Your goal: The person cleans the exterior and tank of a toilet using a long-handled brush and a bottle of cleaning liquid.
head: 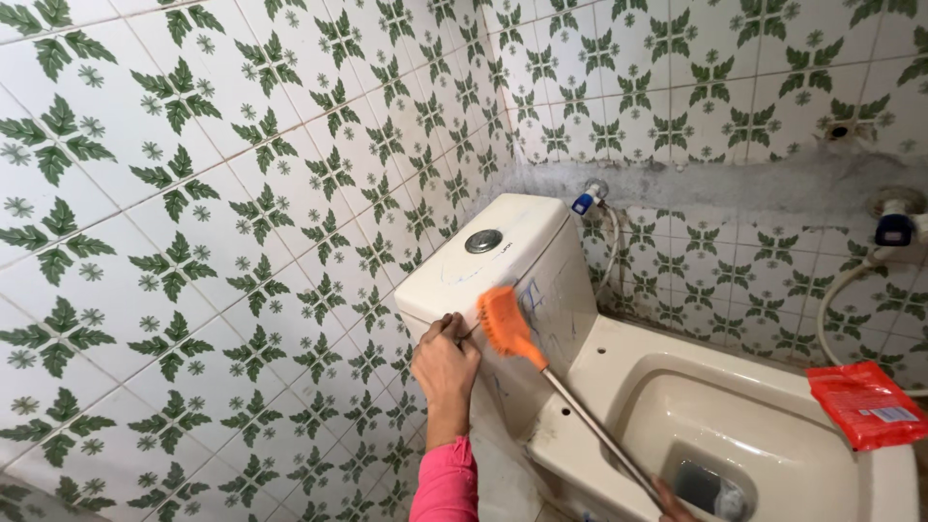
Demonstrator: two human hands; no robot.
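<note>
The orange brush (505,326) was pressed to the cistern (503,275) front, its handle grasped in the right hand (672,505), the left hand (445,362) pinching something small beside it, so scrubbing seemingly wanted firm strokes.

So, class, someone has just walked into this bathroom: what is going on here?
A person in a pink sleeve is working on a cream toilet cistern. The left hand touches the cistern's front, fingers at the orange brush head. The brush's metal handle slants down to the right hand, only partly in view at the frame's bottom edge. Blue marks streak the cistern's front. A red packet lies on the toilet bowl's rim.
</note>
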